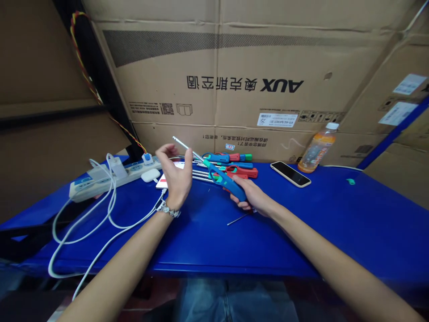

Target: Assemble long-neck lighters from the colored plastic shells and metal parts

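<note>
A blue long-nosed lighter (231, 184) with a green collar and a silver metal tube is tilted up to the left over the table. My right hand (251, 197) is wrapped round its handle. Close to the metal tube is my left hand (177, 174), thumb raised and fingers loosely bent apart; whether the thumb touches the tube I cannot tell. Behind the held one lie several more lighters, among them a red one (250, 171) and a blue one (217, 158). A thin metal rod (237, 219) lies below my right hand, its other end hidden.
White cables (112, 201) loop from a power strip (134, 170) at the left, beside a white case (150, 175). A phone (291, 174), an orange drink bottle (317, 150) and a small green piece (350, 181) are at the right. Cardboard (241, 58) stands behind the blue table (208, 241).
</note>
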`<state>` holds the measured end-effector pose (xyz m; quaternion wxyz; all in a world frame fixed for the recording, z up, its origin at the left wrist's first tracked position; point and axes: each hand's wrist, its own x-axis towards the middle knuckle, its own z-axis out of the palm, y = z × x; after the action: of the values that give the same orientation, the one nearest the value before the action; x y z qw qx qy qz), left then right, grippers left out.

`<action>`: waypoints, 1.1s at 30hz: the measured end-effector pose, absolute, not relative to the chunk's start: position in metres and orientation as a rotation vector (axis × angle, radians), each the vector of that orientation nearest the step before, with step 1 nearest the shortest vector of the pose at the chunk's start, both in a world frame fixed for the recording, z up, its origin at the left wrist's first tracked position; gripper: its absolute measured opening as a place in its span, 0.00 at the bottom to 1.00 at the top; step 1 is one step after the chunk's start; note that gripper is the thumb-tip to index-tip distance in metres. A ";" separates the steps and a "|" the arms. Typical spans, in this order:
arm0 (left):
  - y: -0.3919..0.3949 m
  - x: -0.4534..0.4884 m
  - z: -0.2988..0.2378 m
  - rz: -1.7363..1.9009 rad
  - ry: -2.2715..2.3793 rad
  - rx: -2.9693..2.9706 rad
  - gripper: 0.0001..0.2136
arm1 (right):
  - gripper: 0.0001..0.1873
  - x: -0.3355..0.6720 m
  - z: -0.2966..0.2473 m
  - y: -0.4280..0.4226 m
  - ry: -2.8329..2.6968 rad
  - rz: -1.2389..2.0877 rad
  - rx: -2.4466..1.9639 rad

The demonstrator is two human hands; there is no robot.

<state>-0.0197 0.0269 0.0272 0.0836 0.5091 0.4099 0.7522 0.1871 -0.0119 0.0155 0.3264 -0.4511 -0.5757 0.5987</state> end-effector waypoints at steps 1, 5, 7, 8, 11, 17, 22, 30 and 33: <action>0.023 -0.022 0.030 2.289 1.215 1.720 0.20 | 0.24 0.188 0.014 -0.009 -1.553 1.486 -1.188; 0.005 -0.020 0.038 1.330 0.867 2.733 0.14 | 0.19 0.194 0.004 -0.001 -1.893 0.924 -1.074; 0.000 -0.016 0.036 0.894 0.854 2.907 0.15 | 0.16 0.196 0.001 -0.001 -2.031 0.759 -1.007; 0.000 -0.015 0.034 0.772 0.899 2.932 0.17 | 0.16 0.196 0.000 -0.002 -2.077 0.734 -0.994; 0.002 -0.016 0.028 0.600 1.023 2.830 0.21 | 0.14 0.197 0.002 -0.008 -2.150 0.742 -1.004; 0.006 -0.031 0.029 0.511 1.018 2.637 0.17 | 0.13 0.220 0.004 -0.016 -2.151 0.666 -1.147; 0.006 -0.039 0.018 0.403 1.059 2.609 0.15 | 0.17 0.246 0.002 -0.033 -2.394 0.409 -1.251; 0.009 -0.037 0.002 0.396 1.094 2.615 0.14 | 0.02 0.239 0.002 -0.031 -2.520 0.522 -1.038; 0.006 -0.034 0.005 0.513 1.055 2.644 0.17 | 0.03 0.234 0.001 -0.026 -2.375 0.738 -0.939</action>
<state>-0.0336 0.0056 0.0050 0.1242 0.9070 0.3620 0.1758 0.2344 -0.0260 0.0010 0.2391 -0.3428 -0.8675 0.2696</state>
